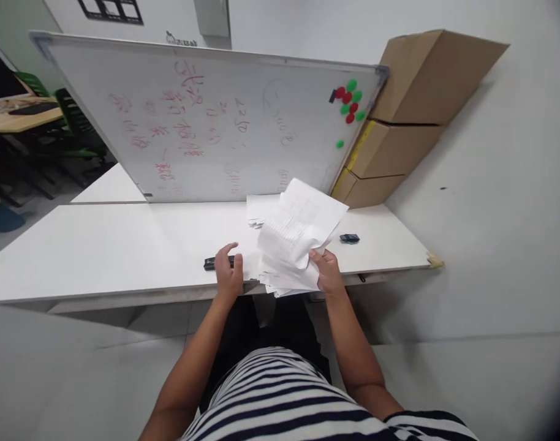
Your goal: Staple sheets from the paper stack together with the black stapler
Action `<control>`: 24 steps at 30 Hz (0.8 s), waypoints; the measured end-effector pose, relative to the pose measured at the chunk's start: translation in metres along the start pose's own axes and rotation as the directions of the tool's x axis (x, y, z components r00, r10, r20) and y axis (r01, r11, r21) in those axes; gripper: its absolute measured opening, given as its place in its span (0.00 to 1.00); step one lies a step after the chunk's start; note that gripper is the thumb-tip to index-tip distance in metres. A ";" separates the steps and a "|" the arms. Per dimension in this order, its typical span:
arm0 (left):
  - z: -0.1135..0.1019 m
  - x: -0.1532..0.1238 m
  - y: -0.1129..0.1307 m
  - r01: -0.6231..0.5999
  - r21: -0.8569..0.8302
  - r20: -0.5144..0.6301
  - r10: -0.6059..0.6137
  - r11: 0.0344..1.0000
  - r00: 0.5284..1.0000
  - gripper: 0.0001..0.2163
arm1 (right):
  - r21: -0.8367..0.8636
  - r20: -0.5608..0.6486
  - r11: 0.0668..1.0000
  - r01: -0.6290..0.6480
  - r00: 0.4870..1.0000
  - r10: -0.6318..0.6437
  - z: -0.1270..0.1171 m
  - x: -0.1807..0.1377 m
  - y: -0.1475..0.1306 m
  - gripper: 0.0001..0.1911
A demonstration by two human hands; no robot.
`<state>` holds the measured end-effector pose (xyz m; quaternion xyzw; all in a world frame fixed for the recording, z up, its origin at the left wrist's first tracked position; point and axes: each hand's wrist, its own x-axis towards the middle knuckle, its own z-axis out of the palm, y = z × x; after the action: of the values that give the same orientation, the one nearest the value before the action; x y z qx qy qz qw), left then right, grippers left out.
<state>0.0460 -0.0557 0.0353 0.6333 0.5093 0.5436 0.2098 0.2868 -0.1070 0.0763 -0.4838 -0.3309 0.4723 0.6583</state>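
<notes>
My right hand (328, 272) is closed on the edge of printed paper sheets (298, 223), thumb on top. The held sheets are tilted and bent near the thumb. Beneath them, more loose papers (284, 282) reach over the front edge of the white table (124, 245). My left hand (228, 272) is over a black stapler (209, 264), with thumb and fingers apart; whether it touches the stapler I cannot tell. Behind the held sheets, partly hidden by them, lies another paper stack (256, 208).
A whiteboard (206, 135) with red writing and round magnets stands along the table's back. Cardboard boxes (399, 147) are stacked at the right by the wall. A small dark object (349, 238) lies right of the papers. Another desk (22, 119) stands far left.
</notes>
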 end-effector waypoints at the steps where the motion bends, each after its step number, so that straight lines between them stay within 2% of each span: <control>1: 0.002 0.003 0.015 0.092 -0.132 0.077 -0.082 0.987 0.994 0.22 | 0.016 0.032 0.999 -0.037 0.999 0.036 -0.001 -0.009 0.004 0.20; 2: 0.003 0.007 0.028 0.193 -0.213 0.175 -0.157 0.958 0.972 0.23 | 0.014 0.068 0.998 -0.061 0.996 0.060 -0.003 -0.016 0.008 0.19; 3: 0.004 0.011 0.039 0.286 -0.247 0.305 -0.205 0.926 0.930 0.24 | -0.002 0.105 0.997 -0.076 0.992 0.076 -0.005 -0.021 0.012 0.19; 5: 0.003 0.018 0.054 0.445 -0.249 0.530 -0.264 0.860 0.806 0.24 | -0.052 0.168 0.995 -0.081 0.982 0.089 -0.009 -0.027 0.019 0.17; 6: 0.001 0.020 0.058 0.498 -0.221 0.604 -0.283 0.839 0.745 0.24 | -0.072 0.188 0.995 -0.075 0.978 0.087 -0.010 -0.030 0.020 0.16; 7: -0.001 0.022 0.060 0.528 -0.196 0.639 -0.301 0.826 0.708 0.23 | -0.080 0.198 0.995 -0.065 0.977 0.080 -0.011 -0.031 0.020 0.16; 8: -0.003 0.022 0.060 0.537 -0.178 0.636 -0.320 0.824 0.702 0.23 | -0.071 0.198 0.996 -0.057 0.978 0.070 -0.012 -0.032 0.020 0.16; 9: -0.004 0.022 0.060 0.526 -0.170 0.604 -0.333 0.834 0.724 0.22 | -0.045 0.195 0.998 -0.052 0.979 0.060 -0.011 -0.034 0.018 0.18; 12: -0.003 0.016 0.058 0.439 -0.166 0.437 -0.333 0.883 0.836 0.21 | 0.042 0.168 0.997 -0.065 0.984 0.057 -0.004 -0.036 0.013 0.24; 14: 0.004 0.009 0.057 0.392 -0.155 0.372 -0.314 0.907 0.874 0.21 | 0.055 0.121 0.996 -0.074 0.990 0.067 0.006 -0.037 0.013 0.26; 17: 0.015 -0.005 0.058 0.344 -0.139 0.338 -0.282 0.928 0.898 0.25 | -0.025 0.007 0.999 -0.027 1.000 0.028 0.022 -0.040 0.020 0.24; 20: 0.018 -0.015 0.058 0.325 -0.123 0.318 -0.273 0.938 0.908 0.29 | -0.152 -0.048 0.988 0.039 0.998 -0.047 0.031 -0.043 0.024 0.24; 24: 0.007 -0.011 0.060 0.268 -0.133 0.329 -0.212 0.954 0.920 0.23 | -0.216 -0.080 0.968 0.129 0.986 -0.149 0.030 -0.038 0.014 0.22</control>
<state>0.0785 -0.0869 0.0766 0.6225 0.4939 0.4500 0.4075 0.2434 -0.1315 0.0728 -0.5483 -0.3803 0.3637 0.6500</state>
